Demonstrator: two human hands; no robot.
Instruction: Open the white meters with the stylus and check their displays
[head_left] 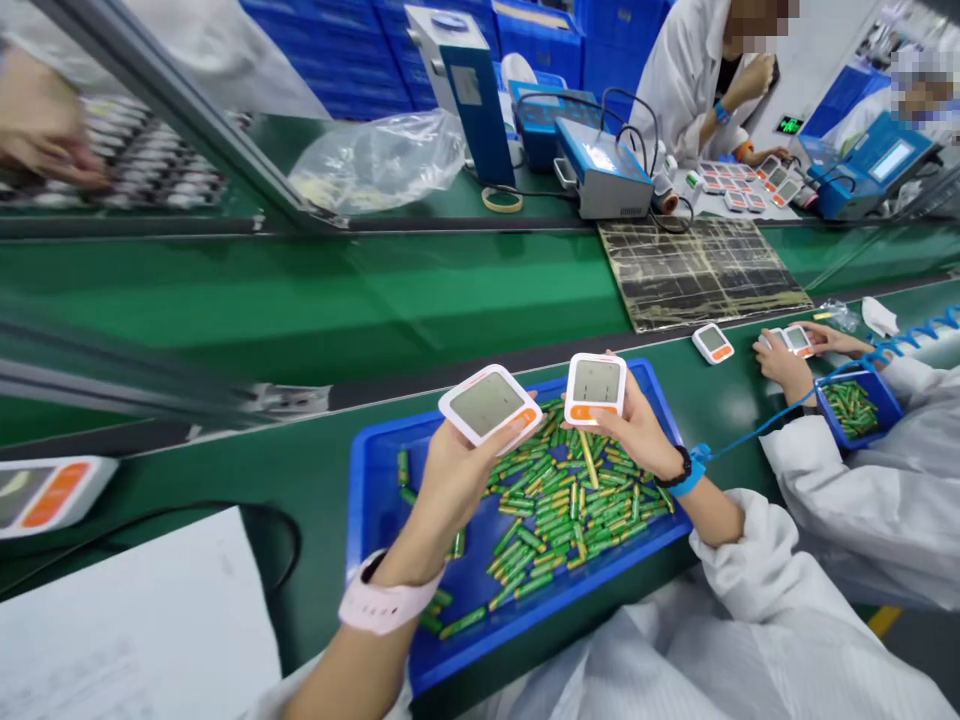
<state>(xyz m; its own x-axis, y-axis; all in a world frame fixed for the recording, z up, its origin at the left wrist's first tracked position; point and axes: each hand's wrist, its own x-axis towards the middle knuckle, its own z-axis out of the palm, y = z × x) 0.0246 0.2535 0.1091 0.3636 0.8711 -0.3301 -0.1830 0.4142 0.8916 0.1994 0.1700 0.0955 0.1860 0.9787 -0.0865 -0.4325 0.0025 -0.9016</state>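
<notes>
1. Green bench [315, 470] beside a green conveyor belt [375, 290]; blue crates stacked far behind.
2. Blue tray [371, 480] on the bench, strewn with green batteries [570, 505]; taken here as the landmark.
3. Above the tray's far-left part: left hand [450, 480], fingers curled round a white-and-orange device [489, 403], thumb pressed on its orange strip, screen facing up.
4. Above the tray's far-right edge: right hand [637, 430], fingers pinching a second device [595, 388] by its lower edge, held upright.
5. On the right wrist: blue strap [690, 470] with a coiled cord running right of the tray.
6. Right of the tray: third device [713, 343] lying on the bench; beyond it a co-worker's hands [784, 360] on another device, with a small blue bin [855, 405] of batteries.
7. Far left of the tray: one more device [45, 492] and white paper [135, 620].
8. Across the belt from the tray: blue instruments [600, 165] and a seated person in white.
</notes>
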